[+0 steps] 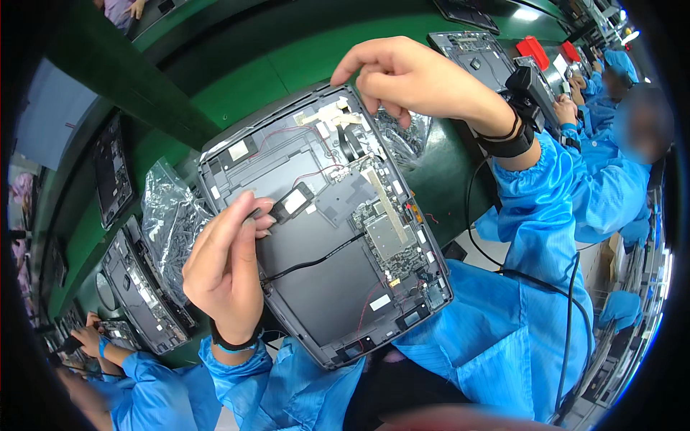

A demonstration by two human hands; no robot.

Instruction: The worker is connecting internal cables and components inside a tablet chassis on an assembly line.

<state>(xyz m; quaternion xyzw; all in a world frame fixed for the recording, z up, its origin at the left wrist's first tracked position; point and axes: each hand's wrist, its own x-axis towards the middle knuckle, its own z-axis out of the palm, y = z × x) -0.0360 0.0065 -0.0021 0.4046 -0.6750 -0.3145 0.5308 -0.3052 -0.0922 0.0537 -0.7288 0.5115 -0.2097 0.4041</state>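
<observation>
An opened tablet housing point(323, 266) lies tilted in front of me, its circuit board point(388, 233) and thin red wires exposed. My left hand point(226, 269) is over its left side, thumb and fingers pinched on a small black piece point(254, 213), mostly hidden by the fingertips. Just right of those fingertips is a black speaker module point(293, 203) with a red wire. A black cable point(316, 264) crosses the housing below it. My right hand point(402, 75) reaches over the far corner, index fingertip at the rim, the other fingers loosely bent and holding nothing.
Left of the housing sits a clear plastic bag point(172, 215) of dark small parts; another bag point(406, 136) lies beyond its right edge. More opened tablets point(140, 287) stand on the green bench point(251, 86). Co-workers in blue sit at both sides. A black cable point(471, 194) hangs near my right arm.
</observation>
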